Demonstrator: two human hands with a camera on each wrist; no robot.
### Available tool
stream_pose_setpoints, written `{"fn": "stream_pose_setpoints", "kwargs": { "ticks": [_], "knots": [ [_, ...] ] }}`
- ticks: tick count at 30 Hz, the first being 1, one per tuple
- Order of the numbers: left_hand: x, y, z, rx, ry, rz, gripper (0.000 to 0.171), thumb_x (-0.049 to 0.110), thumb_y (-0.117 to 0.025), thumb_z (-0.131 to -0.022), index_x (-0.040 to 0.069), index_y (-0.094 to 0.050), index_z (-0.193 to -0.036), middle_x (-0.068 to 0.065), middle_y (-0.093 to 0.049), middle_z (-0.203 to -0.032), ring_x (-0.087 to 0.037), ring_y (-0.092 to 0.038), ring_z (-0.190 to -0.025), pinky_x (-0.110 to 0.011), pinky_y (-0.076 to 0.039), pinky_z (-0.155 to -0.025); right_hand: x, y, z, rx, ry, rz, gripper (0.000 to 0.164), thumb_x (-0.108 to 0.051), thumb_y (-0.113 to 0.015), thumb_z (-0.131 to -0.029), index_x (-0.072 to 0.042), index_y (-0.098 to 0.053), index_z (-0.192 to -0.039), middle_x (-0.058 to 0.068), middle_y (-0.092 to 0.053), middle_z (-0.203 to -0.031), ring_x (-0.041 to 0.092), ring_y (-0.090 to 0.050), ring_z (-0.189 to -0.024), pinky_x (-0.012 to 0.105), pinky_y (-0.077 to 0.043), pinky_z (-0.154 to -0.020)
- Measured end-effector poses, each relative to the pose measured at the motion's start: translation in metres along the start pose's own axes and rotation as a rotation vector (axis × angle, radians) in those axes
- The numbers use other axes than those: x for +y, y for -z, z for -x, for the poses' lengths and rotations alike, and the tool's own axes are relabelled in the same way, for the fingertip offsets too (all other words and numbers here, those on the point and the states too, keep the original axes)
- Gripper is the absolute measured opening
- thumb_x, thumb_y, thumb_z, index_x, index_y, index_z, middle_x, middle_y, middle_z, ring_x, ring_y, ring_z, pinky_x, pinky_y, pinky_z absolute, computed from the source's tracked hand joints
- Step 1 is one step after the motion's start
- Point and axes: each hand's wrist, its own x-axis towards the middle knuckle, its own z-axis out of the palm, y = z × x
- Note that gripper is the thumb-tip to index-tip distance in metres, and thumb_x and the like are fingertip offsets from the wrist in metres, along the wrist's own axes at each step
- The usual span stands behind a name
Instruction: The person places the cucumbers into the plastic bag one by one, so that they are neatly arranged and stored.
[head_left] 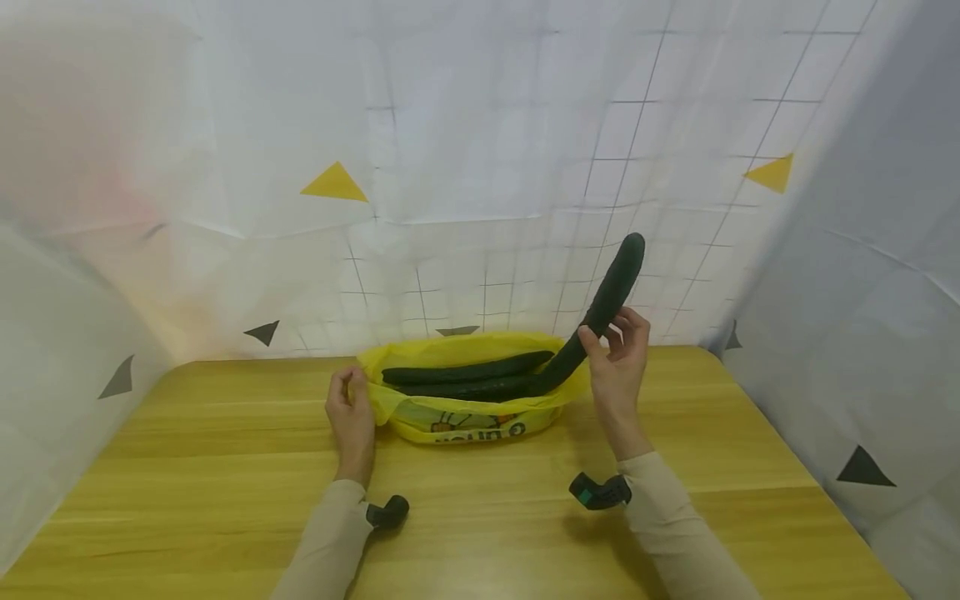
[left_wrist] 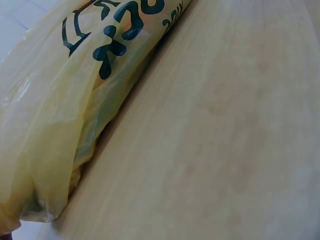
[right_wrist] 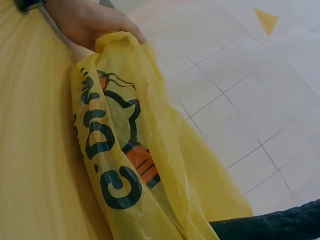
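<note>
A yellow plastic bag (head_left: 467,422) with dark print lies on the table, its mouth spread open. Inside it, two dark green cucumbers (head_left: 468,372) lie side by side along its length. The left hand (head_left: 352,412) grips the bag's rim at the left end; in the right wrist view that same left hand (right_wrist: 95,22) has the gathered plastic between its fingers. Between thumb and fingers, the right hand (head_left: 618,362) holds another cucumber (head_left: 617,282), tilted up to the right, its lower end inside the bag's right end. The left wrist view shows mostly the printed bag side (left_wrist: 60,115).
The wooden table (head_left: 480,517) has a white sheet wall (head_left: 480,167) with grid lines and triangle marks close behind it. More white sheeting (head_left: 885,350) stands along the right side and the left. Black wrist cameras (head_left: 390,512) are strapped at both sleeves.
</note>
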Motion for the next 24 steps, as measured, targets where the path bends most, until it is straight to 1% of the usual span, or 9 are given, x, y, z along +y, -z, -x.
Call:
{"fn": "stream_pose_setpoints", "kwargs": {
  "ticks": [4,8,12,15,19,21,22,24],
  "knots": [
    [0.0,0.0,0.0,-0.003,0.016,-0.003,0.031,0.023,-0.047,-0.1,-0.005,-0.055,-0.111,-0.01,-0.057,-0.108,-0.009,-0.049,-0.102,-0.014,-0.039,-0.088,0.006,0.002,0.0,-0.042,0.032,0.024,0.052,0.011,-0.063,-0.083,-0.009,-0.043,-0.126,0.005,-0.051,-0.119,0.02,-0.054,-0.104,0.023,-0.052,-0.086],
    [0.0,0.0,0.0,-0.007,0.019,-0.008,0.031,0.023,-0.047,-0.1,-0.005,-0.055,-0.111,-0.011,-0.057,-0.11,-0.009,-0.049,-0.104,-0.015,-0.039,-0.088,0.008,0.0,0.001,-0.1,0.076,0.057,0.051,0.01,-0.064,-0.083,-0.007,-0.044,-0.127,0.004,-0.052,-0.12,0.019,-0.055,-0.104,0.022,-0.051,-0.088],
    [0.0,0.0,0.001,-0.009,0.02,-0.011,0.032,0.024,-0.046,-0.1,-0.005,-0.055,-0.112,-0.01,-0.057,-0.111,-0.009,-0.049,-0.105,-0.015,-0.039,-0.088,0.007,-0.005,0.002,-0.171,0.119,0.117,0.049,0.009,-0.064,-0.083,-0.002,-0.045,-0.127,0.003,-0.052,-0.118,0.018,-0.056,-0.104,0.023,-0.051,-0.089],
    [0.001,0.0,0.0,-0.009,0.025,-0.014,0.032,0.024,-0.046,-0.1,-0.005,-0.055,-0.112,-0.01,-0.057,-0.111,-0.009,-0.049,-0.106,-0.015,-0.039,-0.089,0.005,-0.01,0.002,-0.24,0.137,0.184,0.048,0.007,-0.064,-0.084,-0.001,-0.046,-0.128,0.003,-0.051,-0.122,0.018,-0.056,-0.108,0.025,-0.051,-0.091],
    [0.001,0.0,0.0,-0.009,0.03,-0.013,0.032,0.023,-0.046,-0.1,-0.005,-0.054,-0.112,-0.012,-0.057,-0.112,-0.009,-0.048,-0.107,-0.016,-0.038,-0.089,-0.013,-0.022,0.003,-0.333,0.113,0.296,0.048,0.005,-0.064,-0.085,0.001,-0.046,-0.129,0.012,-0.048,-0.129,0.018,-0.054,-0.114,0.026,-0.048,-0.095],
    [0.0,0.001,0.0,-0.006,0.032,-0.015,0.032,0.023,-0.046,-0.1,-0.005,-0.054,-0.112,-0.012,-0.057,-0.113,-0.009,-0.048,-0.107,-0.016,-0.038,-0.09,-0.02,-0.027,0.003,-0.37,0.1,0.341,0.048,0.005,-0.064,-0.085,0.001,-0.046,-0.129,0.016,-0.048,-0.13,0.017,-0.053,-0.115,0.026,-0.048,-0.096],
    [-0.003,0.001,-0.002,-0.006,0.034,-0.008,0.032,0.023,-0.046,-0.1,-0.005,-0.055,-0.113,-0.012,-0.057,-0.113,-0.009,-0.048,-0.108,-0.017,-0.038,-0.09,-0.023,-0.029,0.003,-0.385,0.092,0.358,0.047,0.006,-0.063,-0.085,0.002,-0.046,-0.129,0.018,-0.048,-0.129,0.018,-0.053,-0.115,0.026,-0.048,-0.096],
    [-0.011,0.001,-0.005,-0.005,0.042,-0.001,0.033,0.026,-0.047,-0.1,-0.003,-0.055,-0.114,-0.01,-0.057,-0.115,-0.009,-0.048,-0.11,-0.017,-0.038,-0.092,-0.024,-0.032,0.003,-0.413,0.09,0.377,0.047,0.005,-0.064,-0.085,0.001,-0.046,-0.129,0.017,-0.048,-0.129,0.018,-0.053,-0.115,0.028,-0.048,-0.097]
  ]
}}
